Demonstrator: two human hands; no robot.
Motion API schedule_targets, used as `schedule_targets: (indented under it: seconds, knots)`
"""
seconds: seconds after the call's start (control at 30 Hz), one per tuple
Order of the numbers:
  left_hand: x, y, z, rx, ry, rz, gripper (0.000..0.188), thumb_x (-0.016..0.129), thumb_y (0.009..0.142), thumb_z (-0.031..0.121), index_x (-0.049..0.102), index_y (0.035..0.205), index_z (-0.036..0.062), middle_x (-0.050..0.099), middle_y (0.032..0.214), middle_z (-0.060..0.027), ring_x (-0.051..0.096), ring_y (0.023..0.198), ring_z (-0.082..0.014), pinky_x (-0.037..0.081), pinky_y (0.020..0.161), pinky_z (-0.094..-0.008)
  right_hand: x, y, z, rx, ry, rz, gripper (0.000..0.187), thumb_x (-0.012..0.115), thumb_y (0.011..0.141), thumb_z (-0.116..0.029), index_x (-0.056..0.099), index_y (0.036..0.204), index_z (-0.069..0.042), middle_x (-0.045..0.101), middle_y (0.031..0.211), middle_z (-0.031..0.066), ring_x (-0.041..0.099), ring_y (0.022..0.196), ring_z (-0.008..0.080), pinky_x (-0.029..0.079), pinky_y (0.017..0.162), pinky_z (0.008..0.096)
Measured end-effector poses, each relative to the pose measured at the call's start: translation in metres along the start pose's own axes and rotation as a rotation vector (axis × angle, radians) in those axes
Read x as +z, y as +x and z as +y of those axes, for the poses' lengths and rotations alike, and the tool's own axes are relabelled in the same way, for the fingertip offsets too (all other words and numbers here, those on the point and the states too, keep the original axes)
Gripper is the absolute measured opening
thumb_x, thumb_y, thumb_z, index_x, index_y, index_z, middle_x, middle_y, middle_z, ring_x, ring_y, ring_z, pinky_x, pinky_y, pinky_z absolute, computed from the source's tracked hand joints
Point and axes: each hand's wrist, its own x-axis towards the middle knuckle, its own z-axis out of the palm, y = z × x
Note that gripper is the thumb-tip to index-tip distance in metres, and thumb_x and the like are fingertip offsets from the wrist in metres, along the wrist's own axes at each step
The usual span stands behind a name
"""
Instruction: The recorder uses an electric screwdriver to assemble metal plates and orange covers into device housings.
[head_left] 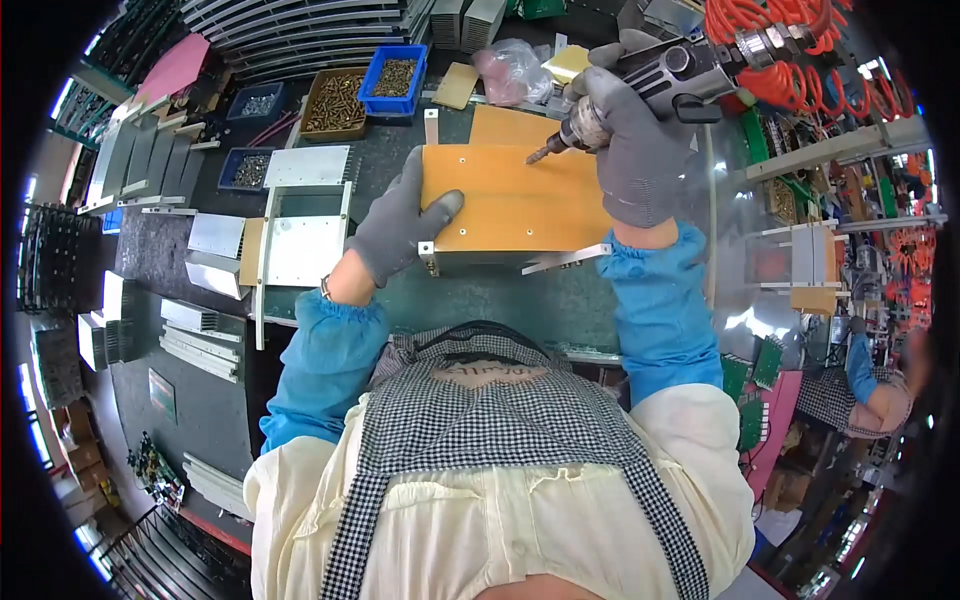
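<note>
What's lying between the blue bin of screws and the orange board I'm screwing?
In the head view, a small tan rectangular plate lies on the dark bench between the blue bin and the orange board.

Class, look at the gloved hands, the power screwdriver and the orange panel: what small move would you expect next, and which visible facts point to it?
Probably a short press of the power screwdriver down onto the orange panel. The right hand grips the tool with its bit tip at the panel's upper edge, beside a small hole. The left hand lies flat on the panel's left end, steadying it on the metal housing below.
</note>
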Motion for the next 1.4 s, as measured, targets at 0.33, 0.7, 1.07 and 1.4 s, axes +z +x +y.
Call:
schedule_targets:
  seconds: [0.33, 0.7, 1.07, 1.4]
  knots:
    - [0.001, -0.002, 0.002, -0.036, 0.074, 0.001, 0.083, 0.059, 0.090, 0.045, 0.019, 0.149, 0.0036, 0.049, 0.131, -0.0301, 0.053, 0.119, -0.0432, 0.044, 0.098, -0.0420, 0.011, 0.001, -0.004, 0.084, -0.153, -0.161, 0.039, 0.064, 0.079, 0.005, 0.054, 0.116, -0.003, 0.064, 0.095, 0.0087, 0.062, 0.071, 0.0155, 0.050, 0.058, 0.0258]
    - [0.002, -0.004, 0.002, -0.030, 0.038, 0.016, 0.083, 0.060, 0.089, 0.046, 0.020, 0.149, 0.0062, 0.048, 0.133, -0.0292, 0.053, 0.120, -0.0425, 0.044, 0.099, -0.0424, 0.023, 0.003, 0.008, 0.009, -0.387, -0.176, 0.008, 0.071, 0.079, -0.008, 0.063, 0.081, -0.005, 0.059, 0.060, -0.0015, 0.054, 0.052, 0.0052, 0.043, 0.047, 0.0224]
    - [0.005, -0.006, 0.000, -0.032, -0.055, 0.015, 0.080, 0.062, 0.089, 0.044, 0.024, 0.148, 0.0058, 0.049, 0.132, -0.0277, 0.053, 0.121, -0.0407, 0.043, 0.099, -0.0422, 0.023, 0.002, 0.008, 0.081, -0.261, -0.185, 0.036, 0.065, 0.079, 0.004, 0.055, 0.113, -0.004, 0.063, 0.086, 0.0051, 0.055, 0.062, 0.0087, 0.043, 0.052, 0.0238]
    - [-0.018, -0.015, -0.029, -0.144, -1.512, 0.266, 0.040, 0.041, 0.095, -0.003, 0.036, 0.133, -0.0156, 0.053, 0.121, -0.0171, 0.057, 0.112, -0.0255, 0.051, 0.099, -0.0297, 0.020, 0.004, -0.049, -0.020, -0.020, -0.050, 0.025, 0.058, 0.086, -0.009, 0.054, 0.110, -0.002, 0.061, 0.090, 0.0104, 0.060, 0.067, 0.0177, 0.054, 0.068, 0.0379]
